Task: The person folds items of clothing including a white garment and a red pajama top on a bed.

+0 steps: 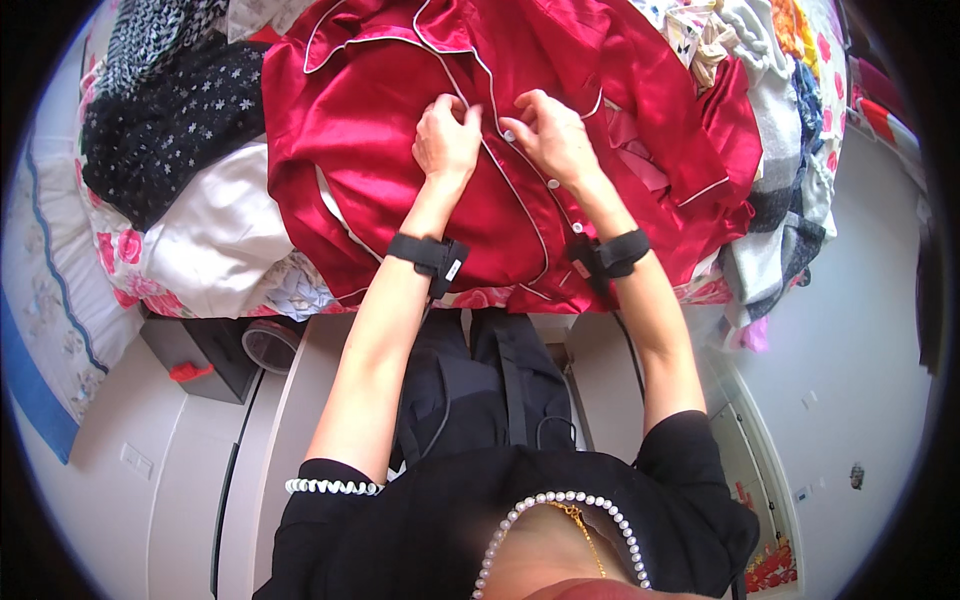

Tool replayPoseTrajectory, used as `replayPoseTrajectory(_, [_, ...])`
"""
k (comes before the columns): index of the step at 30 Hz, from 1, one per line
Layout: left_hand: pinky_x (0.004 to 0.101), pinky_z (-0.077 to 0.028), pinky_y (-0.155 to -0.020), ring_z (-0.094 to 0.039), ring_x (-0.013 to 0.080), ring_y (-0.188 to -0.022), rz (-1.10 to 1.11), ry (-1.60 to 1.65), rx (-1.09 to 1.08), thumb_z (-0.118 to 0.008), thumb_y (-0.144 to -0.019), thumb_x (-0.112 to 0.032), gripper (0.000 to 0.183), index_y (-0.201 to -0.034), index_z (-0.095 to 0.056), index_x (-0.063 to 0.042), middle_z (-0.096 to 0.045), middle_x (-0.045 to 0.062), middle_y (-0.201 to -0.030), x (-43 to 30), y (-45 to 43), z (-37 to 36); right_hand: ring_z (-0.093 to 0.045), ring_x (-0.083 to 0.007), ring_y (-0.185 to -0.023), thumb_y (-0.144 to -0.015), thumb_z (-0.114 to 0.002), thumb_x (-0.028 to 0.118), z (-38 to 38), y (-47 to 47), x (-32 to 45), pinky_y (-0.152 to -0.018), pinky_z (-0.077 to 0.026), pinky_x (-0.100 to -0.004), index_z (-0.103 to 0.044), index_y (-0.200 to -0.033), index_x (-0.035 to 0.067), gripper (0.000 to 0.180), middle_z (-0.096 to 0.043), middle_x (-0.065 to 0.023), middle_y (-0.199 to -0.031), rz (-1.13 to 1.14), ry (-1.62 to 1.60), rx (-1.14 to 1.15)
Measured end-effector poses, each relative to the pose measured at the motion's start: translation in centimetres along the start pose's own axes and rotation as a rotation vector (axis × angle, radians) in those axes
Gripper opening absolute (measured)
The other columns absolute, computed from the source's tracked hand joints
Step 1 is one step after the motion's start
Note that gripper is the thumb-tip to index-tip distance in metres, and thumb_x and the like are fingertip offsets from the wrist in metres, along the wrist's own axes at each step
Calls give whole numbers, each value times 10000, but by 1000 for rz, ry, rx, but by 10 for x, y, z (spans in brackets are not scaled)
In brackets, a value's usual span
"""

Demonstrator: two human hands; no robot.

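A red satin pyjama shirt [375,150] with white piping lies spread in front of me, its front unbuttoned. My left hand [448,142] is over the piped front edge on the left, fingers curled and a gap between thumb and forefinger. Opposite it, my right hand [553,136] is by the other front edge, thumb and fingertips apart. Beside the right thumb is a white button [509,136], with more buttons further down that edge. No cloth shows pinched in either hand. Each wrist bears a black strap with a small device.
The shirt rests on a heap of clothes over a rose-printed cover [161,300]. Left are a black flower-patterned garment [172,127] and a white cloth [217,225]; right hangs a grey-and-white checked cloth [776,217]. Below stand a dark box [202,360] and an open drawer [289,420].
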State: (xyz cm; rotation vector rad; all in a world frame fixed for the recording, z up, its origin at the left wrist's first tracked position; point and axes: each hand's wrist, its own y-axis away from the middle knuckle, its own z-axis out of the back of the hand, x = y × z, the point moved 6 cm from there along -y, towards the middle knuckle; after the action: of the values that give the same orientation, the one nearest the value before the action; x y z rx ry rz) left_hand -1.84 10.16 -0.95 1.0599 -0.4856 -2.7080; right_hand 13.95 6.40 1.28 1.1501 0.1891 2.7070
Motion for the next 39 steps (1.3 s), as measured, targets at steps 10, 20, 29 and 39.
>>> replayPoseTrajectory(10, [249,-511,-749,-610,104,-823,272,1100,340,-624,-864,-25,159,-1017,-582,-19,-621,25,-895,40,51,36,-655,-219,-703,-805,-647,177,-24,-3,-8,-660,-514,-328,-645,-865,42,148,-670,-102,-772,-292,-358,-24])
replayPoseTrajectory(20, [217,-496,-695,-594,78,-737,206,812,566,-649,-852,-40,88,-910,-598,2,-623,19,-795,58,103,46,-663,-143,-727,-846,-647,201,-4,15,-17,-686,-510,-279,-665,-938,45,182,-691,-77,-794,-356,-425,17])
replayPoseTrajectory(29, [264,-522,-784,-630,143,-867,255,669,601,-623,-874,-69,263,-1102,-571,53,-645,96,-983,69,95,39,-644,-112,-759,-855,-652,169,-9,38,-16,-706,-498,-240,-675,-993,38,192,-699,-81,-874,-294,-395,43])
replayPoseTrajectory(39, [219,-491,-613,-585,72,-716,396,1047,205,-679,-834,-69,139,-912,-565,-56,-588,-6,-791,58,50,43,-616,-157,-645,-815,-673,89,-26,45,1,-593,-488,-297,-599,-936,28,155,-637,-88,-735,-222,-225,-258])
